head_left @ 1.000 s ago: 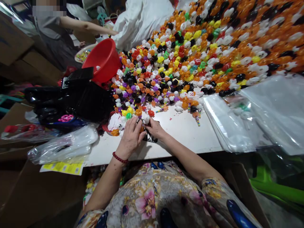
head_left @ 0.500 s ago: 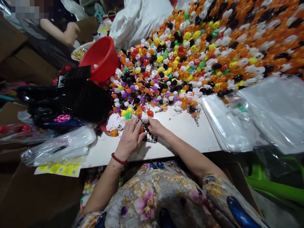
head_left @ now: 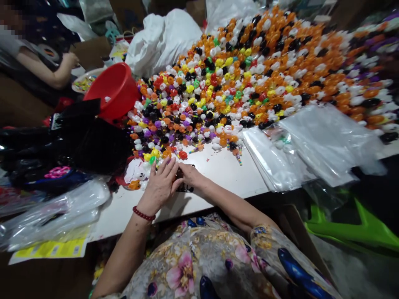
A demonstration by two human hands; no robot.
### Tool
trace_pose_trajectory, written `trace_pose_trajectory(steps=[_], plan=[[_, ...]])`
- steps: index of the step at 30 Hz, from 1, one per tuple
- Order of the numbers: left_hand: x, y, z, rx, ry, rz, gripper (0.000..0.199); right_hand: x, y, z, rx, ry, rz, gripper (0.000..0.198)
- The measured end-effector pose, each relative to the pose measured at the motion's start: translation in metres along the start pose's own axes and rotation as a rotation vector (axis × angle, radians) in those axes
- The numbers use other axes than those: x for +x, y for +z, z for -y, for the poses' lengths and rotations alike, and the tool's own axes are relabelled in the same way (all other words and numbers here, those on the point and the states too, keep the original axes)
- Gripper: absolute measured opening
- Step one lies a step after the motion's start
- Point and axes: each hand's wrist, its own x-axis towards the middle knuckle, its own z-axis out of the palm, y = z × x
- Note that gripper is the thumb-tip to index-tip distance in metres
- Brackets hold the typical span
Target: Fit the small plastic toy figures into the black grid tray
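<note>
Hands: left hand [head_left: 159,185] lies flat, fingers spread, over a black tray [head_left: 184,187]; right hand [head_left: 189,174] rests curled on it, grip unclear.
Tray: near front edge of white table [head_left: 218,170].
Heap: coloured toys [head_left: 237,79] fill the far side.

Both hands meet at centre: left hand [head_left: 159,185] flat, fingers spread; right hand [head_left: 189,176] curled, palm down.
</note>
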Motion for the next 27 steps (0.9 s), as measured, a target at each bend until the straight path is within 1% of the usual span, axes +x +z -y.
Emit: trace_pose_trajectory(steps=[2, 3, 4, 6, 7, 8, 9, 11, 13, 15, 18, 20, 23, 25, 27], plan=[[0.001, 0.002, 0.0, 0.013, 0.012, 0.014, 0.046, -0.018, -0.017, -0.009, -0.006, 0.05, -0.15, 0.018], [0.001, 0.003, 0.001, 0.013, 0.007, 0.027, 0.046, -0.029, -0.028, -0.016, -0.034, 0.093, -0.254, 0.016], [0.0, 0.003, 0.001, 0.01, -0.001, 0.044, 0.047, -0.041, -0.042, -0.024, -0.056, 0.138, -0.343, 0.017], [-0.002, 0.003, 0.001, -0.004, -0.022, 0.082, 0.048, -0.065, -0.071, -0.046, -0.104, 0.232, -0.472, 0.019], [-0.003, 0.003, 0.001, -0.012, -0.032, 0.098, 0.048, -0.075, -0.085, -0.058, -0.148, 0.289, -0.546, 0.02], [-0.004, 0.003, 0.001, -0.02, -0.04, 0.106, 0.049, -0.083, -0.098, -0.07, -0.26, 0.36, -0.627, 0.019], [-0.004, 0.003, 0.001, -0.029, -0.045, 0.105, 0.05, -0.09, -0.108, -0.08, -0.361, 0.412, -0.665, 0.019], [-0.004, 0.003, 0.002, -0.046, -0.054, 0.091, 0.052, -0.099, -0.123, -0.096, -0.535, 0.475, -0.664, 0.015], [-0.003, 0.002, 0.002, -0.06, -0.069, 0.081, 0.052, -0.104, -0.128, -0.104, -0.633, 0.47, -0.608, 0.009], [-0.002, 0.0, 0.002, -0.07, -0.084, 0.091, 0.05, -0.105, -0.125, -0.102, -0.658, 0.441, -0.599, 0.006], [0.001, -0.004, 0.002, -0.085, -0.095, 0.131, 0.047, -0.1, -0.115, -0.086, -0.531, 0.365, -0.666, 0.011], [0.003, -0.006, 0.002, -0.109, -0.096, 0.154, 0.047, -0.092, -0.106, -0.069, -0.357, 0.241, -0.653, 0.016], [0.006, -0.009, 0.005, -0.179, -0.104, 0.16, 0.046, -0.069, -0.088, -0.041, -0.132, 0.016, -0.528, 0.019], [0.008, -0.01, 0.007, -0.238, -0.118, 0.144, 0.045, -0.048, -0.076, -0.027, -0.098, -0.078, -0.45, 0.017], [0.009, -0.01, 0.008, -0.299, -0.136, 0.122, 0.045, -0.027, -0.066, -0.017, -0.12, -0.111, -0.372, 0.018]])
